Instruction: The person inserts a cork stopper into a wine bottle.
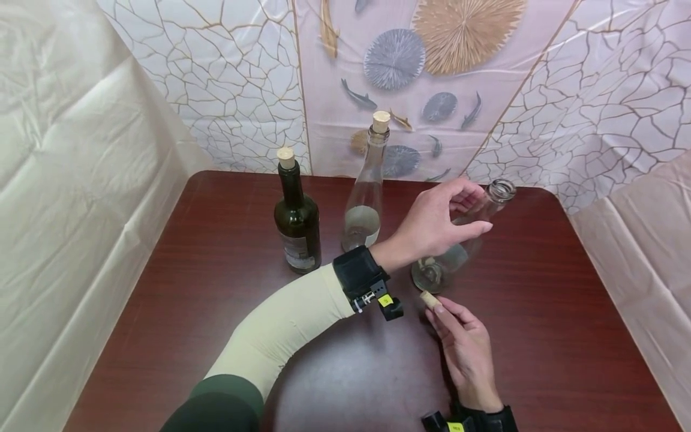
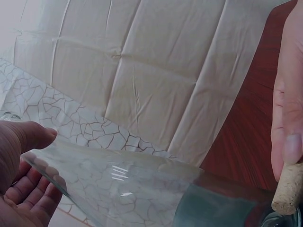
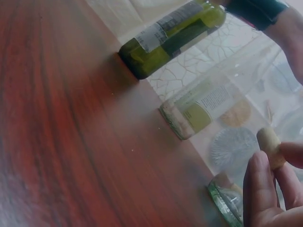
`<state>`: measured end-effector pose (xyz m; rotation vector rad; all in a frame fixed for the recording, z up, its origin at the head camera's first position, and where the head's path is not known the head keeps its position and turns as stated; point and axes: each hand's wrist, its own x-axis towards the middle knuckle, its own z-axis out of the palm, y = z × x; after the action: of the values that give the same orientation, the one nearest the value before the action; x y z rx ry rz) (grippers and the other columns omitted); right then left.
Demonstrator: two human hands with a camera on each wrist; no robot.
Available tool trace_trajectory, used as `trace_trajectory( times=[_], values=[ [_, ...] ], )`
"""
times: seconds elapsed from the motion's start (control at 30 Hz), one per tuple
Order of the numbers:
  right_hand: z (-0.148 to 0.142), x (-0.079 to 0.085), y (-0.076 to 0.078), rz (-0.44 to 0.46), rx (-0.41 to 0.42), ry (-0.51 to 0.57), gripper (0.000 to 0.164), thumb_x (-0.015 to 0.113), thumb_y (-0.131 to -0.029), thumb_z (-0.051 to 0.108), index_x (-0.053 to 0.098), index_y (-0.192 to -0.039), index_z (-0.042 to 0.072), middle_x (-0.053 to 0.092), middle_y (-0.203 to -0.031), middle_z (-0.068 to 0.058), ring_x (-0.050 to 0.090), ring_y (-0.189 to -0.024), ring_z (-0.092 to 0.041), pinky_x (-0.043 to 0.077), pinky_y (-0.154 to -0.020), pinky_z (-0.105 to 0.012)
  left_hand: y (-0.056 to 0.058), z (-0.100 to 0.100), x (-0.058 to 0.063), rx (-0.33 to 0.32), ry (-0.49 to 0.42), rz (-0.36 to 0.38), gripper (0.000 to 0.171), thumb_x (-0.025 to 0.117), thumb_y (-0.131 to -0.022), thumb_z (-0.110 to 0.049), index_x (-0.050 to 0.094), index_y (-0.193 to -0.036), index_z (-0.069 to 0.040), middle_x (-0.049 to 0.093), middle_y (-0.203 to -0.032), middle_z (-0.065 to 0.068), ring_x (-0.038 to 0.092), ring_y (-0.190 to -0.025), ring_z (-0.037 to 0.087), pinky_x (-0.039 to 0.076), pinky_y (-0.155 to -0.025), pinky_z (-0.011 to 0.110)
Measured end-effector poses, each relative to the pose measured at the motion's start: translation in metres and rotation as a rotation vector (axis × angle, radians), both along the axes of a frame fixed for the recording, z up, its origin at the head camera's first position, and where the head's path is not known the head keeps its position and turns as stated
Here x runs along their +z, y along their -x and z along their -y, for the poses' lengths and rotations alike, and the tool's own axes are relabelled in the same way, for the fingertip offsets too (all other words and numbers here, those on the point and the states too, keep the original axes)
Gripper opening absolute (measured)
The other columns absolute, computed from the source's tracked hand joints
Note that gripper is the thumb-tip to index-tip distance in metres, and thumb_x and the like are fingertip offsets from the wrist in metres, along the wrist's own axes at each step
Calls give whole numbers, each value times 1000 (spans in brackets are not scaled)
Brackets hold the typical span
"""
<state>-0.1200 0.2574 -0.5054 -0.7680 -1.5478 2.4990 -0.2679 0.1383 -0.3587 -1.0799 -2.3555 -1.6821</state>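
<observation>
In the head view a clear glass bottle [image 1: 453, 258] without a stopper leans to the right, its base on the table. My left hand [image 1: 432, 219] holds it below the neck, thumb on the near side and fingers behind the glass. My right hand [image 1: 469, 348] pinches a cork [image 1: 430, 299] between thumb and fingers, in front of the bottle's base. The cork [image 2: 287, 191] shows at the right edge of the left wrist view, and the right wrist view shows the cork [image 3: 270, 142] held upright in the fingertips.
To the left stand a dark green bottle [image 1: 297, 222] and another clear bottle [image 1: 364, 210], each with a cork in its mouth. My left forearm [image 1: 286, 318] crosses in front of them. The brown table [image 1: 550, 336] meets patterned cloth [image 1: 243, 90] at the back.
</observation>
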Motion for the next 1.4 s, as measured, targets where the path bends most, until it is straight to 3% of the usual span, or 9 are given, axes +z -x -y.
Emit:
trace_trajectory(
  times=[0.27,0.47,0.87,1.1,1.4],
  values=[
    [0,2,0,-43,96,24,18,74,-95,1,78,-112,4,77,-107,-1,77,-98,-13,63,-91,-28,-3,16,-4,12,-15,-7,41,84,-89,-19,66,-124,-8,72,-116,4,66,-107,8,50,-94,6],
    [0,0,-2,-119,186,32,18,68,-97,-4,79,-108,6,79,-105,-2,76,-99,-12,63,-92,-29,-6,30,-5,35,7,-20,43,85,-89,-22,66,-126,-9,72,-116,1,66,-106,4,49,-93,5],
    [0,1,-6,-117,292,17,19,66,-100,0,77,-115,5,79,-110,-1,76,-103,-12,62,-95,-29,-15,57,-4,43,8,-7,47,85,-88,-21,64,-127,-7,71,-119,4,67,-109,11,50,-96,7],
    [-1,-1,-7,-119,354,9,20,65,-101,1,77,-116,6,79,-113,0,76,-106,-12,62,-94,-29,-22,76,-7,65,-38,-17,46,87,-86,-18,65,-125,-5,71,-118,7,67,-109,14,52,-97,11],
    [1,-6,-6,-178,394,58,23,60,-102,-4,77,-115,5,79,-112,-3,76,-108,-13,62,-95,-28,-29,101,-10,104,-30,-41,43,87,-86,-17,66,-122,-6,71,-115,6,68,-106,14,57,-99,21]
  ],
)
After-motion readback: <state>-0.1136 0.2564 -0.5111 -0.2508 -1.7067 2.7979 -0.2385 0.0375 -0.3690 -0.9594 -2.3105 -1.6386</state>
